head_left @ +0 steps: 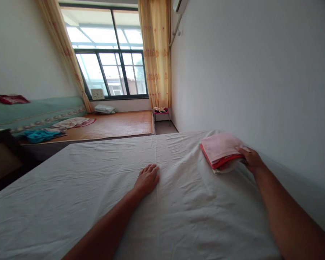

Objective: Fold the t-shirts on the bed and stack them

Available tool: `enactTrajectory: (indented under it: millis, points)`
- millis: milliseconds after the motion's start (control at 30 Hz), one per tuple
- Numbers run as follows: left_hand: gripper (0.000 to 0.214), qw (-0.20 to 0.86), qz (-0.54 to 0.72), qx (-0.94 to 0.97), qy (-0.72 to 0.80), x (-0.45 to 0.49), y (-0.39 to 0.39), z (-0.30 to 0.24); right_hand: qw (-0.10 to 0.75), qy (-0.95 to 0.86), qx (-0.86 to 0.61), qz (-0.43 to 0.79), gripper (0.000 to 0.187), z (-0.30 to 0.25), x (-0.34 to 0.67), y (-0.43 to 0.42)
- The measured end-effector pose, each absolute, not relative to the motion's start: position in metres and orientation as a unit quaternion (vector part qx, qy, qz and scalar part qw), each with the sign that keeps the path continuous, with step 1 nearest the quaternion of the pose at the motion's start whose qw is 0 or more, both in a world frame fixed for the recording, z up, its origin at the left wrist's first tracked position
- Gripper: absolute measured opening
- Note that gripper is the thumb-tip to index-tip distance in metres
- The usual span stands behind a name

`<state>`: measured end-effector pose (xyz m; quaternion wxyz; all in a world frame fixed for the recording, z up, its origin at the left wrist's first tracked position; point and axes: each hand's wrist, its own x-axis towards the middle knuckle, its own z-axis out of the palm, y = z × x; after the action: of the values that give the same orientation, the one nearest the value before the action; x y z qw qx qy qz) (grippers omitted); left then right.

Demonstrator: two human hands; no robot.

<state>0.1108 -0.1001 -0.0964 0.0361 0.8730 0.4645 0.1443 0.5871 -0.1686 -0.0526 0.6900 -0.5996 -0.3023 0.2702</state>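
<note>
A stack of folded cloths (221, 147), pale pink on top with red and whitish layers below, lies at the right side of the white sheet (103, 187). My right hand (250, 158) grips the stack at its right edge, thumb on top and the other fingers mostly hidden beneath. Flat on the sheet near the middle rests my left hand (148, 177), palm down, its fingers stretched forward and holding nothing. A gap of bare sheet separates it from the cloths.
A white wall (246, 65) runs close along the right. Beyond the sheet is a bed with a brown mat (124, 122), bearing crumpled clothes (42, 135) and a pillow (104, 109). A small stool (161, 112) stands by the curtain (157, 57). Dark furniture (9, 155) is at left.
</note>
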Motion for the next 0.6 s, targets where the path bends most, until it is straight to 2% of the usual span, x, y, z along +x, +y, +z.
enactTrajectory:
  millis: [100, 267, 400, 467, 600]
  points:
    - [0.04, 0.085, 0.211, 0.875, 0.427, 0.114, -0.106, -0.085, 0.677, -0.434, -0.551, 0.225, 0.04, -0.024, 0.532, -0.161]
    - [0.045, 0.165, 0.385, 0.839, 0.348, 0.129, -0.121, -0.035, 0.566, -0.618, -0.516, 0.175, 0.046, 0.026, 0.4, -0.157]
    - [0.054, 0.175, 0.451, 0.773, 0.411, 0.095, -0.126, -0.001, 0.516, -0.733, -0.411, 0.166, 0.055, 0.045, 0.301, -0.155]
    - [0.049, 0.189, 0.443, 0.757, 0.442, 0.053, -0.128, 0.001, 0.482, -0.766, -0.358, 0.227, 0.056, 0.044, 0.267, -0.151]
    - [0.029, 0.208, 0.388, 0.753, 0.49, -0.037, -0.14, -0.017, 0.375, -0.736, -0.319, 0.464, 0.049, 0.012, 0.222, -0.134]
